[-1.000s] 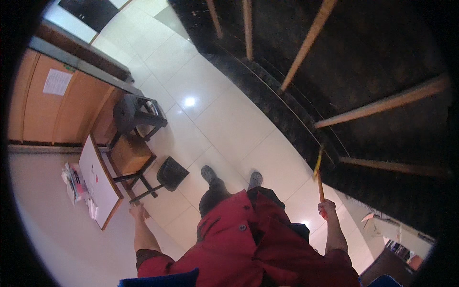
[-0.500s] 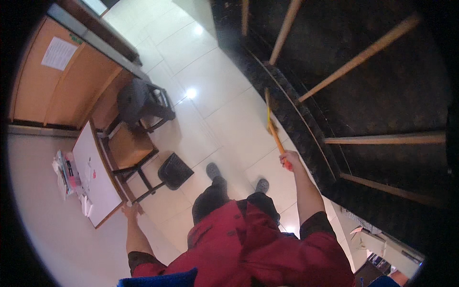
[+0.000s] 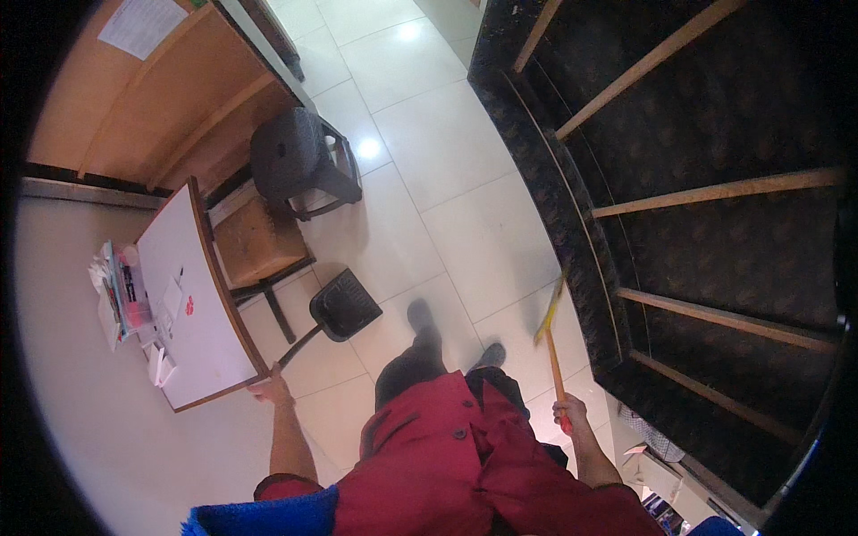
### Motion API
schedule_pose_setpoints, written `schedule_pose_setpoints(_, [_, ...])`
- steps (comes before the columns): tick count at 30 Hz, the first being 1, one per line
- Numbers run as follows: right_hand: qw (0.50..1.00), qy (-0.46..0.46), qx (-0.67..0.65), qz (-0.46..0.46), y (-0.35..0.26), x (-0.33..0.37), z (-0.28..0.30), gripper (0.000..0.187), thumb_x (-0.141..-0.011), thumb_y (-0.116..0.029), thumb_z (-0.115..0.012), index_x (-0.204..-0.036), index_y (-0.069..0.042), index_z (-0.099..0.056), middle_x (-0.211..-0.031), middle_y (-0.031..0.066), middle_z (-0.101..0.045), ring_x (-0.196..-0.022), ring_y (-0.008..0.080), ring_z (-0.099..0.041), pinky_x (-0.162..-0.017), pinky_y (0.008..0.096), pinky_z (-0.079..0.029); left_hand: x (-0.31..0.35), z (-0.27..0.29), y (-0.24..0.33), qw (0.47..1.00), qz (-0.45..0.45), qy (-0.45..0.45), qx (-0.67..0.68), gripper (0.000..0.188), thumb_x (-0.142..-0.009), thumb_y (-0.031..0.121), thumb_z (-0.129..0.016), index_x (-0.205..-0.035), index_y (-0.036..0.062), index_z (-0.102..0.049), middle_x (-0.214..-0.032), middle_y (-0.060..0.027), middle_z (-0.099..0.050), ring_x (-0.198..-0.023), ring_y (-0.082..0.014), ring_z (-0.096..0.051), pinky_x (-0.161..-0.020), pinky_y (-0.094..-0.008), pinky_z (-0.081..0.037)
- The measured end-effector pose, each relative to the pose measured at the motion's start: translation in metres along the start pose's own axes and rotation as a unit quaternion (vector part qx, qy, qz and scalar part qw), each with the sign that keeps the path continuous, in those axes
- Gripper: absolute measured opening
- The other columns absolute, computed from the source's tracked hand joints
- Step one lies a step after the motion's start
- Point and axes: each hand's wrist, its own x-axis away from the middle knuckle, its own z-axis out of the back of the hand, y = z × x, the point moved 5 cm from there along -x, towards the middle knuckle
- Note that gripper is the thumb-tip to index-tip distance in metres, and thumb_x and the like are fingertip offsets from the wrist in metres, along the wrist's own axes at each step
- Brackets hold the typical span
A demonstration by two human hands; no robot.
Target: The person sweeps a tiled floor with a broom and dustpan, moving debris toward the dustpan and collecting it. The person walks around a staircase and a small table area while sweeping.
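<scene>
Left hand [image 3: 273, 388] is closed round the end of the dustpan [image 3: 349, 306] handle, just beside the near corner of the white table [image 3: 201, 330]; dustpan sits left of the feet [image 3: 420, 314]. Right hand [image 3: 570, 412] is wrapped firmly on the orange handle of the broom [image 3: 554, 362], yellow head near the edge of the dark slatted panel [image 3: 715, 250]; head is blurred, can't tell if it touches. Room to move: tiled floor [image 3: 474, 205] strip between stool [image 3: 295, 156] and panel
</scene>
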Motion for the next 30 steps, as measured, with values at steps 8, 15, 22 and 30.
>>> schedule_pose_setpoints(8, [0.994,-0.091,-0.029,-0.057,-0.060,-0.117,-0.153,0.007,-0.080,-0.008,-0.051,-0.073,-0.006,-0.051,-0.055,0.0036,-0.047,-0.042,0.0140,-0.044,-0.036,0.0271,-0.038,-0.065,-0.102,-0.101,0.928,0.145,-0.327,0.106,0.093,-0.074,0.050,-0.070,-0.143,0.0140,-0.020,-0.138,-0.0119,-0.035,-0.125,-0.0366,-0.032,-0.087,-0.0618,-0.036])
schedule_pose_setpoints(15, [0.976,-0.214,-0.046,0.018,-0.184,-0.135,-0.288,0.009,-0.080,-0.005,-0.053,-0.087,-0.004,-0.049,-0.063,0.0025,-0.048,-0.046,0.0097,-0.045,-0.037,0.0251,-0.036,-0.030,-0.087,-0.046,0.958,0.016,-0.241,0.151,0.077,-0.076,0.032,-0.073,-0.133,-0.0044,-0.035,-0.135,-0.0175,-0.041,-0.127,-0.0291,-0.037,-0.105,-0.0356,-0.029])
schedule_pose_setpoints(22, [0.956,-0.277,-0.072,0.068,-0.188,-0.110,-0.291,0.040,-0.081,-0.007,-0.054,-0.120,-0.006,-0.042,-0.067,0.0034,-0.047,-0.043,0.0086,-0.042,-0.035,0.0225,-0.036,-0.062,-0.103,-0.071,0.969,-0.080,-0.199,-0.125,0.069,-0.073,0.034,-0.072,-0.118,-0.0114,-0.047,-0.116,-0.0260,-0.053,-0.113,-0.0357,-0.050,-0.096,-0.0408,-0.039])
schedule_pose_setpoints(30, [0.995,-0.097,0.001,0.017,-0.083,0.031,-0.164,0.047,-0.080,-0.004,-0.053,-0.125,-0.007,-0.040,-0.064,0.0023,-0.046,-0.042,0.0095,-0.042,-0.034,0.0219,-0.033,-0.028,-0.121,-0.028,0.906,0.032,-0.393,-0.152,0.037,-0.075,0.030,-0.071,-0.080,-0.0062,-0.061,-0.067,-0.0143,-0.062,-0.053,-0.0233,-0.062,-0.043,-0.0315,-0.053])
